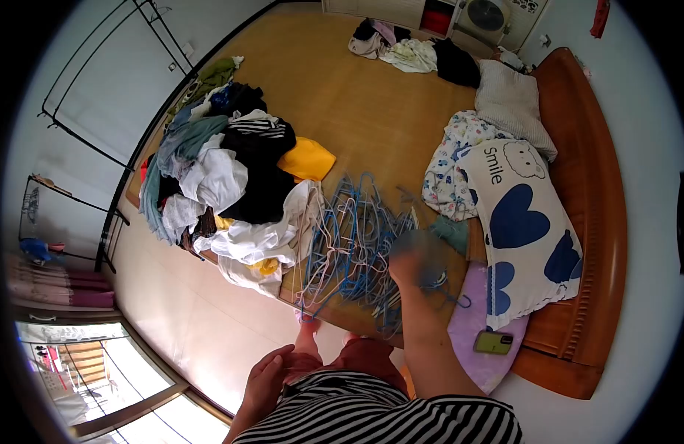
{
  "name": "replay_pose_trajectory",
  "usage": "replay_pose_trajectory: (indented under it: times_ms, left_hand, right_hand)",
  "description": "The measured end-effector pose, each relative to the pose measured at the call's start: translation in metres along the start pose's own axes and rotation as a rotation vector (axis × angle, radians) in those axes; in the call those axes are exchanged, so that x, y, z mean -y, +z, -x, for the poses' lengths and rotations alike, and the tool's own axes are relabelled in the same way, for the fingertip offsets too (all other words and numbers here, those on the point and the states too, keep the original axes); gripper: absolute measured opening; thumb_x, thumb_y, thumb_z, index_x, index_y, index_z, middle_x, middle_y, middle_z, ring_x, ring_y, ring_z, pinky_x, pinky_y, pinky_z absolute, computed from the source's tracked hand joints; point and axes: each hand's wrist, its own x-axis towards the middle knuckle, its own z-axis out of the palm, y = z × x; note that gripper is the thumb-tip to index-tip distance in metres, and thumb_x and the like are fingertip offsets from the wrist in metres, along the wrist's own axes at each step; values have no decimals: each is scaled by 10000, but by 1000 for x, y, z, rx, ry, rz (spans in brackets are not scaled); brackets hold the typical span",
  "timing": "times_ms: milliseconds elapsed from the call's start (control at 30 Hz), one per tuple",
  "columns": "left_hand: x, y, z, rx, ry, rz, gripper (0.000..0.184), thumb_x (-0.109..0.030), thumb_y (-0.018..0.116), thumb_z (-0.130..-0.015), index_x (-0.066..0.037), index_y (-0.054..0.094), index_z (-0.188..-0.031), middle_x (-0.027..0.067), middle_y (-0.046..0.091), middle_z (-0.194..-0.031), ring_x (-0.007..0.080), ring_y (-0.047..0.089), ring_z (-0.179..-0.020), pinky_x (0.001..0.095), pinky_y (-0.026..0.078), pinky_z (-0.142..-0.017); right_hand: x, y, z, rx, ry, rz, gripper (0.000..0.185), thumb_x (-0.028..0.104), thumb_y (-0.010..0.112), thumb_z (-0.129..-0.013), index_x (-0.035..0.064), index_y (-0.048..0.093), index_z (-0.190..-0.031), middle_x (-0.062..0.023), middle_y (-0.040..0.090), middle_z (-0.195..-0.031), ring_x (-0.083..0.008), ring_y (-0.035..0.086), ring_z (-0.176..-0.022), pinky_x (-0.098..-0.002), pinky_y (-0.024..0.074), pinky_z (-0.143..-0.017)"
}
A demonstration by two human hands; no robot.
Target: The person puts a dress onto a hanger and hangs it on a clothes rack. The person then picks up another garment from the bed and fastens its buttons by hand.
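A tangled heap of blue, white and pinkish clothes hangers [349, 248] lies on the near edge of the bed's tan mat. My right hand [407, 268] reaches over the right side of this heap. A blurred patch covers its fingers, so whether it grips a hanger cannot be made out. My left hand [268, 376] hangs low beside my thigh, with its fingers stretched out and nothing visible in it. Left of the hangers is a big pile of clothes [234, 166], with white, black, teal and striped pieces. A yellow cloth [307, 158] pokes out from it.
A pillow marked "Smile" [521, 222] and a grey pillow [513, 100] lie against the wooden headboard [586, 222]. At lower right, a phone [493, 342] rests on a purple cloth [467, 318]. More clothes [412, 55] lie at the far edge. A black rack [83, 133] stands left.
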Motion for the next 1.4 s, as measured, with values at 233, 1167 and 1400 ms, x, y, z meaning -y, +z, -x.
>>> replay_pose_trajectory:
  times_ms: [233, 1167, 1400]
  left_hand:
    - [8, -7, 11, 15, -33, 31, 407, -196, 436, -965, 78, 454, -1266, 209, 601, -1116, 295, 581, -1039, 402, 433, -939]
    - [-58, -112, 17, 235, -61, -105, 369, -212, 441, -978, -27, 508, -1290, 78, 592, -1166, 140, 531, -1073, 267, 399, -923]
    - [-95, -235, 1, 74, 468, 38, 646, -347, 493, -949, -62, 211, -1456, 159, 396, -1397, 261, 423, -1254, 366, 344, -999]
  right_hand:
    - [-40, 11, -34, -163, -202, -47, 365, 316, 644, -858, -5, 603, -1026, -174, 437, -1317, -335, 449, -1186, -511, 452, -994]
    - [113, -44, 278, 271, -293, -1623, 284, 258, 494, -968, 60, 515, -1170, -92, 615, -687, -175, 559, -444, -241, 408, -386]
    - [251, 23, 356, 773, -327, -1280, 301, 266, 422, -999, 35, 528, -1161, -100, 619, -729, -136, 528, -494, -251, 445, -472]
